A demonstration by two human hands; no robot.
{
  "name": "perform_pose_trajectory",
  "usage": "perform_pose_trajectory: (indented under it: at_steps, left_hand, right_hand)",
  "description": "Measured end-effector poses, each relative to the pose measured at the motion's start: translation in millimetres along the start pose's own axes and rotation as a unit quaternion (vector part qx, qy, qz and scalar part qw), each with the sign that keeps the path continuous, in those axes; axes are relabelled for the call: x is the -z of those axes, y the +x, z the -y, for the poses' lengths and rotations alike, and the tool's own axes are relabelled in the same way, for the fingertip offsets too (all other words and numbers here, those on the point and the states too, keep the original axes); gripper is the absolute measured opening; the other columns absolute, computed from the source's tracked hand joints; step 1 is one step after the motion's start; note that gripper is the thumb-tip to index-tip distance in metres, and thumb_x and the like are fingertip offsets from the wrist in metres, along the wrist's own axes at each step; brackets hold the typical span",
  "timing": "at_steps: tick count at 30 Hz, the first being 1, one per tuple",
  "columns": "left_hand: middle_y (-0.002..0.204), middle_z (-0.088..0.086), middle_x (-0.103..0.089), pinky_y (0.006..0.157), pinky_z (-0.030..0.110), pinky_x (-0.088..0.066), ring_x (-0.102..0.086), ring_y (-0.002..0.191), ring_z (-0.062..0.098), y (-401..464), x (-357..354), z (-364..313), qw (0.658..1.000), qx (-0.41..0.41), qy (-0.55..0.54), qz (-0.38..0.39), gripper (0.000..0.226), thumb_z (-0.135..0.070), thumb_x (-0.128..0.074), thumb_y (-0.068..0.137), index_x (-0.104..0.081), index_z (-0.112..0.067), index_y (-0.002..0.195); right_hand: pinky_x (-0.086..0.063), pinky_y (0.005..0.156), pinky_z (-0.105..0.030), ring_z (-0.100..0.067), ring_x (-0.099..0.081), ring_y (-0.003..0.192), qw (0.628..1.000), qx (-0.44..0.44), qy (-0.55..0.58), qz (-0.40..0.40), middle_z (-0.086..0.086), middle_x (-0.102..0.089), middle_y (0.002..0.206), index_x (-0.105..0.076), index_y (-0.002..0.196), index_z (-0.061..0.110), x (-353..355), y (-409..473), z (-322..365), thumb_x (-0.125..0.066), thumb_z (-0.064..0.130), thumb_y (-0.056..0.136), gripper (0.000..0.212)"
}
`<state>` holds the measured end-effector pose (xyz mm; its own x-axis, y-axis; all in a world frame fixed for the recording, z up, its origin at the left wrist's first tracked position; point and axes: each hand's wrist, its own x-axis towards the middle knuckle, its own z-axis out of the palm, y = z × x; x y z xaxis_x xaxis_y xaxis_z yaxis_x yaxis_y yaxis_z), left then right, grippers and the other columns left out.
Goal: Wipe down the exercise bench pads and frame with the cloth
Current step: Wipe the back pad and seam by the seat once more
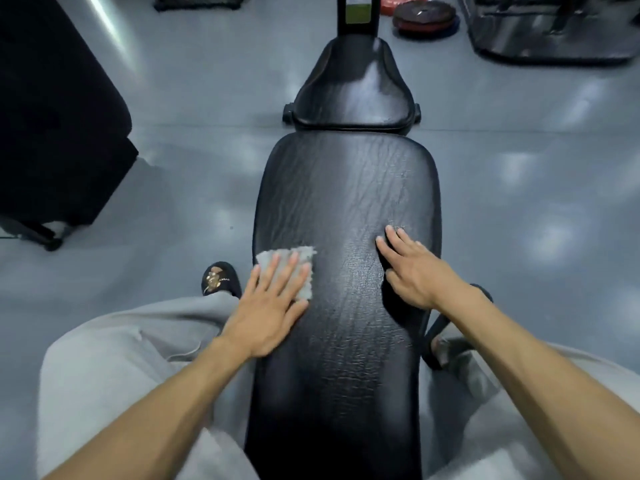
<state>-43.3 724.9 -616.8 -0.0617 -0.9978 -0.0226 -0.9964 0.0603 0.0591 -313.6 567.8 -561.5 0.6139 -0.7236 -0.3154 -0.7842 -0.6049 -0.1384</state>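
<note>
A long black back pad point(346, 202) of the exercise bench runs straight ahead of me, with the smaller black seat pad point(353, 88) beyond it. A black frame post point(358, 15) rises past the seat. My left hand point(273, 303) lies flat with straight fingers on a grey cloth point(294, 268), pressing it onto the pad's left edge. My right hand point(412, 268) rests flat on the right side of the pad, fingers spread, holding nothing.
I straddle the bench in grey trousers, with a black slipper point(220, 278) on the grey floor to the left. Another black bench point(52, 133) stands at far left. Weight plates point(424, 15) lie on the floor far right, beside a dark equipment base point(547, 32).
</note>
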Motion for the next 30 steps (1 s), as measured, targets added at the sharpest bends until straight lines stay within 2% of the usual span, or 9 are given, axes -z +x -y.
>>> perform_pose_trajectory:
  at_steps: [2,3,7,10,16,19,22,27,30]
  left_hand:
    - [0.169,-0.005,0.023,0.127,0.052,-0.001,0.026,0.154,0.021,-0.1,1.2,9.5,0.994,0.095,-0.054,0.021,0.073,-0.063,-0.003,0.1,0.01,-0.028,0.162]
    - [0.168,-0.001,0.024,0.127,0.051,0.003,0.028,0.153,0.023,-4.3,0.5,3.7,0.994,0.092,-0.057,0.026,0.075,-0.065,-0.003,0.1,0.011,-0.025,0.162]
    - [0.171,0.007,0.01,0.124,0.049,0.0,0.017,0.157,0.03,-32.5,-2.7,-40.4,0.994,-0.099,0.0,0.039,0.078,-0.066,-0.014,0.104,-0.001,-0.018,0.164]
    - [0.172,0.002,0.003,0.123,0.047,0.0,0.01,0.158,0.028,-22.6,-1.8,-32.9,0.988,-0.146,0.009,0.055,0.073,-0.065,-0.014,0.105,-0.007,-0.023,0.165]
    - [0.163,-0.009,0.034,0.125,0.047,0.013,0.039,0.147,0.018,63.8,33.1,-7.4,0.993,-0.042,-0.016,0.109,0.069,-0.062,-0.012,0.105,0.021,-0.032,0.159]
    - [0.164,-0.008,0.033,0.124,0.044,0.018,0.037,0.149,0.018,119.0,50.4,12.1,0.992,-0.017,-0.019,0.121,0.07,-0.064,-0.011,0.104,0.022,-0.034,0.158]
    - [0.164,-0.008,0.032,0.124,0.043,0.018,0.034,0.15,0.019,173.7,65.8,36.8,0.992,-0.005,0.001,0.124,0.07,-0.064,-0.011,0.104,0.022,-0.035,0.158]
    - [0.168,-0.007,0.024,0.127,0.045,0.011,0.027,0.154,0.02,265.9,87.9,70.4,0.996,-0.034,0.01,0.087,0.083,-0.075,0.008,0.087,0.016,-0.035,0.16]
    - [0.169,-0.005,0.019,0.128,0.045,0.006,0.022,0.155,0.021,293.4,87.8,77.7,0.992,-0.11,0.039,0.042,0.079,-0.071,0.004,0.094,0.01,-0.031,0.162]
  right_hand:
    - [-0.002,0.126,-0.04,-0.025,0.01,0.157,1.0,-0.013,-0.005,0.01,-0.008,0.016,0.17,0.002,0.163,0.016,2.7,0.0,3.9,-0.034,0.03,0.106,0.069]
    - [-0.002,0.126,-0.041,-0.025,0.01,0.157,1.0,-0.02,-0.007,0.013,-0.008,0.016,0.17,0.002,0.163,0.016,3.5,-0.3,7.2,-0.034,0.031,0.106,0.07]
    - [-0.002,0.126,-0.042,-0.024,0.012,0.157,0.998,-0.049,-0.003,0.032,-0.008,0.018,0.169,0.004,0.163,0.015,8.7,-2.3,20.6,-0.034,0.031,0.105,0.071]
    - [-0.005,0.127,-0.043,-0.023,0.012,0.157,0.997,-0.057,-0.001,0.054,-0.008,0.018,0.169,0.004,0.163,0.015,15.5,-0.8,23.8,-0.035,0.03,0.105,0.071]
    - [-0.007,0.128,-0.037,-0.018,0.009,0.157,0.99,-0.063,0.019,0.126,-0.003,0.017,0.17,0.0,0.164,0.017,39.9,8.2,20.8,-0.033,0.027,0.106,0.067]
    - [-0.028,0.122,-0.041,-0.028,-0.025,0.153,0.986,-0.083,-0.004,0.143,-0.01,-0.013,0.17,-0.027,0.16,0.014,62.3,23.5,25.5,-0.033,0.029,0.105,0.057]
    - [-0.051,0.099,-0.041,-0.035,-0.06,0.119,0.994,-0.09,0.015,0.064,-0.012,-0.063,0.134,-0.063,0.13,0.027,90.1,49.2,17.0,-0.039,0.03,0.098,0.04]
    - [-0.054,0.089,-0.041,-0.029,-0.065,0.105,0.979,-0.133,0.123,-0.092,0.004,-0.075,0.105,-0.069,0.112,0.036,120.8,110.9,-28.3,-0.04,0.036,0.089,0.037]
    - [-0.054,0.084,-0.041,-0.023,-0.068,0.092,0.957,-0.133,0.193,-0.17,0.01,-0.076,0.088,-0.07,0.104,0.031,121.0,141.8,-51.1,-0.043,0.035,0.091,0.03]
